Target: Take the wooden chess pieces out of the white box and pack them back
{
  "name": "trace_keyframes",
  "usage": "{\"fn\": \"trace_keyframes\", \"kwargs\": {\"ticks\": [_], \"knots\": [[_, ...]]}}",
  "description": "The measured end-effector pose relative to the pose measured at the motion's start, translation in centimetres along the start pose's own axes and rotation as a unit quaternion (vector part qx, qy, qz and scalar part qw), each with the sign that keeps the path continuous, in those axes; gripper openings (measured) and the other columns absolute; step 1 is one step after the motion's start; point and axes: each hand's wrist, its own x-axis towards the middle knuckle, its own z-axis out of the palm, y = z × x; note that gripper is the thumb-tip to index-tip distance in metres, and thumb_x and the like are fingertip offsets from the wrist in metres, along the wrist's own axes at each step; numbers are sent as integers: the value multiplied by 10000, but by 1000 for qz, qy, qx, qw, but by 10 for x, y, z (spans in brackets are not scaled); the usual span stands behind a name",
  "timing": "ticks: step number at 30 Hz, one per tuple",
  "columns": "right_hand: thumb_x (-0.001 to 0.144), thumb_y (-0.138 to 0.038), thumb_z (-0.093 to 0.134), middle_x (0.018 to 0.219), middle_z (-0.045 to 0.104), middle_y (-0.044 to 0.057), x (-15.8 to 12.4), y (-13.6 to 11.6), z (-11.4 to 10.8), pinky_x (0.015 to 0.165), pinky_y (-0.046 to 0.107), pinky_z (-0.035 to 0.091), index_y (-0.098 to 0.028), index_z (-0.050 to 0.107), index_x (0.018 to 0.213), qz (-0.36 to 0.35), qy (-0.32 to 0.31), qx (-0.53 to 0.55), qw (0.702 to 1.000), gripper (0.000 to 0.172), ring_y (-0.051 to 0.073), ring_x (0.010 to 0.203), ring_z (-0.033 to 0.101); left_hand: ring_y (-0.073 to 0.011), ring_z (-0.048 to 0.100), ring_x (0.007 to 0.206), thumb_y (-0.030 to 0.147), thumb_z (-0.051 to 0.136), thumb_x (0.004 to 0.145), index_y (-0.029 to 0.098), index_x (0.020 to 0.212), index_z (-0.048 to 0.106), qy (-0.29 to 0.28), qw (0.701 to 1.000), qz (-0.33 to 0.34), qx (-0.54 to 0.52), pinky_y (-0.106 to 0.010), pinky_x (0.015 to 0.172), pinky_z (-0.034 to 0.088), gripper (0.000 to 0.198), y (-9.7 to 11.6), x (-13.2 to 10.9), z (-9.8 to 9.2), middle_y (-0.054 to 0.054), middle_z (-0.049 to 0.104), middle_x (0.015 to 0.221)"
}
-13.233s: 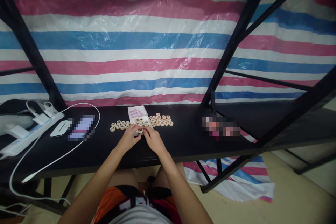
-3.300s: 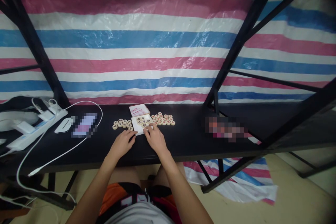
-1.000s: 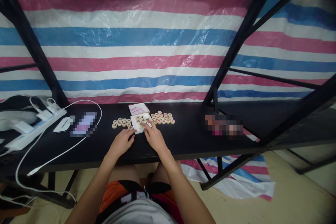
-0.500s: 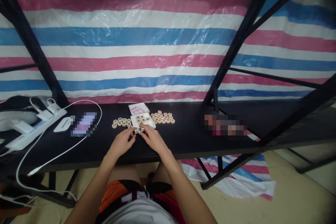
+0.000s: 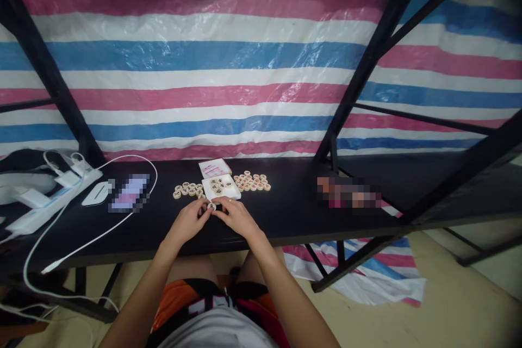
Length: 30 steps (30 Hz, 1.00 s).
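Pinching one xiangqi piece (image 5: pixel 211 206) between the fingertips of both hands, near side of the open box. Left hand (image 5: pixel 190 218): thumb and fingers curled, closed on the piece's left edge. Right hand (image 5: pixel 237 217): thumb and forefinger at the piece's right edge, closed on it; a ring (image 5: pixel 230 201) shows on one finger. Piece is face up, dark character visible; cannot tell whether its underside touches the black table (image 5: pixel 285 223).

Box tray (image 5: pixel 234 193): white, lying just beyond the hands, several black-marked pieces (image 5: pixel 219 186) inside, mostly toward its left and middle, bare white floor at its right. Box lid (image 5: pixel 214 168): white with pink print, behind the tray and next to it.

Loose groups: black-marked discs (image 5: pixel 188 189) left of the tray, the nearest one partly behind the left hand; red-marked discs (image 5: pixel 253 182) right of the tray, in close rows. All lie flat on the table.

Farther left: a pixelated phone-like slab (image 5: pixel 129 193), a white flat device (image 5: pixel 96 194), a power strip (image 5: pixel 53 196) with plugs, and a white cable (image 5: pixel 92 238) looping across. Backdrop: striped plastic sheeting (image 5: pixel 212 92).
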Motion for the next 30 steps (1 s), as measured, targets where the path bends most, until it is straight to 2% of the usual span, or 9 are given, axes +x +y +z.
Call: {"fn": "trace_keyframes", "kwargs": {"ticks": [3, 6, 11, 21, 26, 30], "knots": [[887, -301, 541, 965, 647, 34, 1, 2, 1, 764, 238, 436, -225, 612, 1116, 6, 0, 1, 1000, 252, 125, 770, 585, -144, 566, 694, 341, 458, 894, 194, 964, 583, -6, 1000, 2, -16, -257, 670, 440, 206, 1, -1, -1, -6, 616, 792], [891, -274, 531, 887, 661, 26, 1, 3, 1, 751, 235, 431, -210, 645, 1045, 8, 1, 12, 1000, 202, 127, 756, 587, -137, 557, 696, 342, 463, 894, 193, 961, 581, -15, 1000, 12, -20, -249, 673, 435, 201, 2, -1, -1, -7, 616, 810], [888, -311, 531, 778, 687, 7, 1, 1, 0, 701, 228, 443, -200, 649, 1051, 32, -1, 73, 997, 230, 122, 683, 603, -136, 554, 705, 335, 481, 887, 189, 970, 595, -7, 1000, 19, -17, -248, 684, 439, 203, -3, 0, 1, -15, 627, 845], [864, -332, 560, 844, 705, 17, 1, 0, -2, 648, 221, 447, -204, 650, 995, 37, 21, 126, 991, 204, 131, 759, 638, -142, 570, 761, 400, 465, 905, 195, 993, 607, 0, 999, 38, -35, -276, 756, 463, 265, 1, -3, -2, -39, 640, 946], [827, -314, 592, 924, 703, 22, 1, 8, 2, 687, 238, 475, -216, 594, 1128, 51, 26, 172, 983, 316, 120, 748, 629, -168, 587, 874, 361, 446, 918, 199, 927, 608, 7, 997, 58, -50, -291, 824, 457, 230, -1, -1, 0, -44, 638, 941], [797, -294, 616, 915, 710, 33, 2, 11, 5, 679, 249, 483, -201, 617, 1091, 64, 10, 185, 981, 308, 130, 744, 639, -144, 574, 796, 355, 470, 906, 200, 931, 594, 7, 997, 60, -43, -269, 762, 460, 200, -5, -1, 2, -34, 618, 944]]}}
